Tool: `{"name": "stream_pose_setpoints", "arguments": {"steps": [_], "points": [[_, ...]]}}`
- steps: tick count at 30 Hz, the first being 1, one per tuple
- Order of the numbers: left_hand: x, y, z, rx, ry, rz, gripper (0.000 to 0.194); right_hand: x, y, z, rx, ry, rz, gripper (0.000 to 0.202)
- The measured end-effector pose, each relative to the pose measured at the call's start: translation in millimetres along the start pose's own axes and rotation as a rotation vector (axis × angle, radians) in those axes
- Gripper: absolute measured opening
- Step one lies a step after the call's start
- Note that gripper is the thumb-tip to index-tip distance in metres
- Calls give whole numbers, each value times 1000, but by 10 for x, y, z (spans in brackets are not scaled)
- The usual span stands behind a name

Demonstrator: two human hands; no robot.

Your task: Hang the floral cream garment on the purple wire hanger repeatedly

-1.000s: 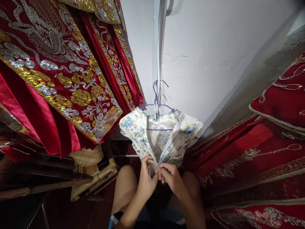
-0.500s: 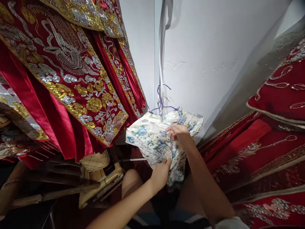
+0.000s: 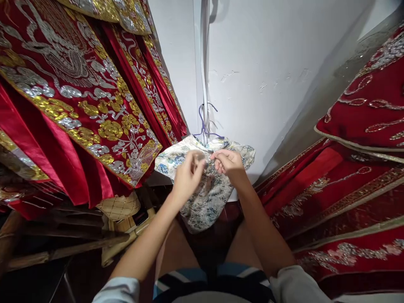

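A short-sleeved blouse (image 3: 208,202) with a white ground and blue-green floral print hangs on a purple hanger (image 3: 203,126) in front of me. My right hand (image 3: 229,162) is closed in a pinch on the blouse's front edge just below the neckline. Facing it, my left hand (image 3: 189,170) is at the upper front of the blouse, thumb and fingers apart and curved. Its fingertips are smeared by motion, and I see nothing held in them. Both hands cover part of the blouse's chest.
Red garments with gold and silver embroidery (image 3: 110,130) hang on the left, and more beaded red garments (image 3: 356,122) on the right. A pale pole (image 3: 202,63) runs up the white wall (image 3: 268,50). A bamboo chair (image 3: 113,252) and a quilted cream bag (image 3: 121,206) are at lower left.
My left hand has let go of the lower front edge and moved up to the neckline. My right hand stays pinched near the top. The blouse's front now hangs straighter.
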State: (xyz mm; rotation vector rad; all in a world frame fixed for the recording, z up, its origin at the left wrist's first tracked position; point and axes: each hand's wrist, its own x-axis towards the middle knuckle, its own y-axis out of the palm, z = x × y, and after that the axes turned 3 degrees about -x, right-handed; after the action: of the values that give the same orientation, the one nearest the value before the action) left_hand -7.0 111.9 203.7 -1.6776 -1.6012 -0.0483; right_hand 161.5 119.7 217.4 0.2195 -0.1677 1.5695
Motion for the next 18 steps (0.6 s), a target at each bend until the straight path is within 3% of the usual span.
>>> {"name": "stream_pose_setpoints", "arguments": {"steps": [3,6,10,14,16,18], "points": [[260,-76,-86,18,160,-50,21,10,14,9,4,-14,10,20],[357,10,-133,88,265,-90,16,49,81,-81,42,-28,3,23],[371,19,-86,75,266,-313,15,72,186,-368,5,-13,-19,20],[454,-329,307,-160,53,-666,12,-57,204,-664,-90,90,7,19],[478,-512,621,-241,-51,-740,14,-159,195,-759,-47,124,14,20],[437,-603,924,-334,-152,-722,22,-250,200,-812,6,141,22,22]]}}
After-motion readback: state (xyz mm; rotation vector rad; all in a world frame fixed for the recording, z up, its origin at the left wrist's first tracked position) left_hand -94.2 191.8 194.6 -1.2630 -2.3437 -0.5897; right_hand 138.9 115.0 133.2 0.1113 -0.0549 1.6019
